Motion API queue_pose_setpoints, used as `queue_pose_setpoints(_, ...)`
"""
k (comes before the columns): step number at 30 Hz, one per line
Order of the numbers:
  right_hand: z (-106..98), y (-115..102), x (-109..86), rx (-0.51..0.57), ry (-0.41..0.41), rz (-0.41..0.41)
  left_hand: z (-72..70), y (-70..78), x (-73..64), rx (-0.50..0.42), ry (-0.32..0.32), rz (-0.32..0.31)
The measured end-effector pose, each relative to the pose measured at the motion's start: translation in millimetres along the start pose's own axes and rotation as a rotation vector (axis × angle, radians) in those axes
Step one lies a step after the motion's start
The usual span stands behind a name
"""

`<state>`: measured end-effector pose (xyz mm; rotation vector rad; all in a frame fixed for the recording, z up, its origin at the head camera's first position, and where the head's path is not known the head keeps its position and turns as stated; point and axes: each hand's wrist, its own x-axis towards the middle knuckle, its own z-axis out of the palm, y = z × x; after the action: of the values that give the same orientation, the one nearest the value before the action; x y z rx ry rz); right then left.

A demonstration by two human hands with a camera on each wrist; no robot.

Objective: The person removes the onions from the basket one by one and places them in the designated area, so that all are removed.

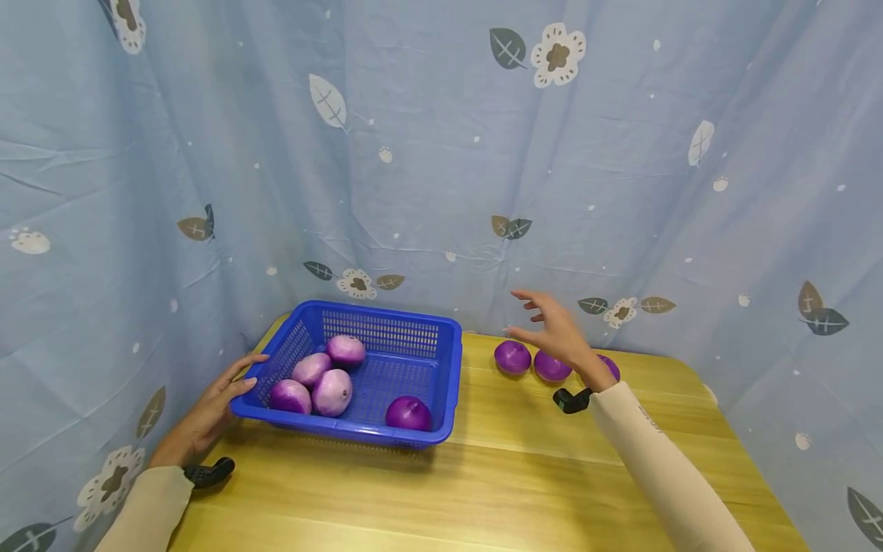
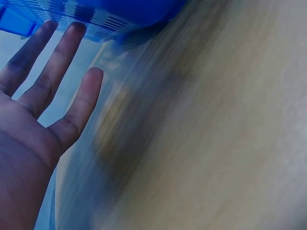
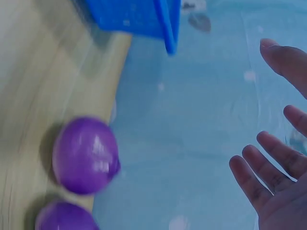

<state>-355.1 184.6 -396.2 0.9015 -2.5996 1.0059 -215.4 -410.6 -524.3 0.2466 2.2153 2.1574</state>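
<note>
My left hand (image 1: 215,399) is at the left end of a blue plastic basket (image 1: 451,383), with a fingertip and thumb on its rim. In the left wrist view, three fairly straight fingers (image 2: 88,93) reach up toward the basket's slotted wall. Several purple-and-white onions (image 1: 333,392) lie grouped in the basket's left part; a darker purple onion (image 1: 408,414) sits at its front right. My right hand (image 1: 560,331) hovers with spread fingers, holding nothing, above purple onions (image 1: 513,358) lined up on the table. The one at the right end (image 1: 610,366) is partly hidden by the wrist.
The yellow wood-grain table (image 1: 497,491) carries the basket and the loose onions. A blue curtain (image 1: 441,169) with leaf and flower prints hangs close behind the table's back edge and along both sides. A black wrist device (image 1: 572,400) sits on the right forearm.
</note>
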Motion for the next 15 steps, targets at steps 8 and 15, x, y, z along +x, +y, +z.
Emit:
queue_pose_setpoints(8,38,-35,20.3,0.048,-0.076,-0.100,-0.6,-2.3,0.0,0.023,0.005,0.002)
queue_pose_setpoints(15,63,-67,34.4,0.103,-0.160,-0.148,0.8,-2.3,1.0,0.022,0.015,-0.026)
